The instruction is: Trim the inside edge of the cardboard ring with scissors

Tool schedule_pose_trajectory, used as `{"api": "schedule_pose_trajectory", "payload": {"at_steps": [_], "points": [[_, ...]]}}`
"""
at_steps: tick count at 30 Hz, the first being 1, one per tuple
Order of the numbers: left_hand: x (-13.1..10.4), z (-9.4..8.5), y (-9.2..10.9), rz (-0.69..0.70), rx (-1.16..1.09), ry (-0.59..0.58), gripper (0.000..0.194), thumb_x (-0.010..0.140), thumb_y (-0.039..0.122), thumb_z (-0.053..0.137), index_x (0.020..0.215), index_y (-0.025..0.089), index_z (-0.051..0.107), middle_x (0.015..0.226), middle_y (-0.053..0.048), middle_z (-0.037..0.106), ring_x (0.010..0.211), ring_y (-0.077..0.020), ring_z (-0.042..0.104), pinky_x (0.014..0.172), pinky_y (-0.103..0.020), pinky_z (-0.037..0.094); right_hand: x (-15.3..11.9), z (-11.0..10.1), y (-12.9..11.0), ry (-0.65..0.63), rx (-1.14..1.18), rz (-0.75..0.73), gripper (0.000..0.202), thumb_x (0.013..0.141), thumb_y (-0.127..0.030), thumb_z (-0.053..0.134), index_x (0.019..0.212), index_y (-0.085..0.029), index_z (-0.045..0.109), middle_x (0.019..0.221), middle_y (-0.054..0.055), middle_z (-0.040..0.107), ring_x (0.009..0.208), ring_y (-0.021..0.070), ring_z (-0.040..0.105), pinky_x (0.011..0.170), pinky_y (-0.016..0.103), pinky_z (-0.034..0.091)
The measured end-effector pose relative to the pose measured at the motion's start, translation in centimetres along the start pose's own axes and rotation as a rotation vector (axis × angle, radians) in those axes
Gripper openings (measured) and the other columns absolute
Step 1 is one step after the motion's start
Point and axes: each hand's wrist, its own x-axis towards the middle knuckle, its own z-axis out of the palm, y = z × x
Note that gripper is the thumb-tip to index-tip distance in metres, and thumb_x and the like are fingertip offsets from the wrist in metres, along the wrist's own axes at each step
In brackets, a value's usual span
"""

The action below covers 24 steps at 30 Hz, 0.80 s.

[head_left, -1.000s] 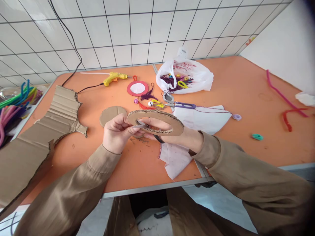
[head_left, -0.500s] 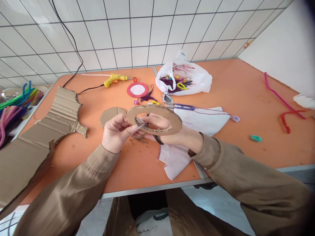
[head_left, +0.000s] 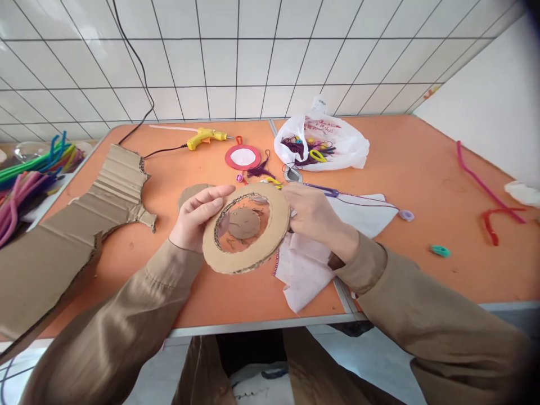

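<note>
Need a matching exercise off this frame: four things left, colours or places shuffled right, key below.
Things
1. cardboard ring
2. glue gun
3. plastic bag
4. disc with a loop

Colours and places
A. white, with red print on it
B. raised between the left hand and the right hand
C. red rim, pale middle
D. mostly yellow

Pairs: 1-B, 2-D, 3-A, 4-C
</note>
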Motion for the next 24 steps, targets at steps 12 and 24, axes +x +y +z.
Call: {"api": "schedule_pose_trajectory", "payload": {"at_steps": [12,24], "points": [[-1.4,2.1,1.2,-0.017,0.033,-0.001,0.006,0.075,0.021,0.080,0.081,0.019,0.079,0.068,-0.002,0.076,0.060,-0.0167,0.071,0.062,-0.028,0.059,1.2,-2.0,-2.9,-0.001,0.837,0.666,0.030,0.085,-0.041,0.067,0.111,-0.027,0.071,0.077,0.001,0.069,0.073,0.0201,0.063,0.067,0.036,0.048],[0.1,0.7,-0.9,0.135,0.184,-0.010,0.044,0.072,0.038,0.089,0.110,0.021,0.078,0.075,-0.004,0.076,0.058,-0.0156,0.067,0.049,-0.025,0.053,1.2,0.2,-6.4,-0.088,1.280,0.783,0.026,0.079,-0.042,0.067,0.065,-0.023,0.057,0.065,-0.002,0.054,0.061,0.0122,0.047,0.060,0.028,0.044]]}}
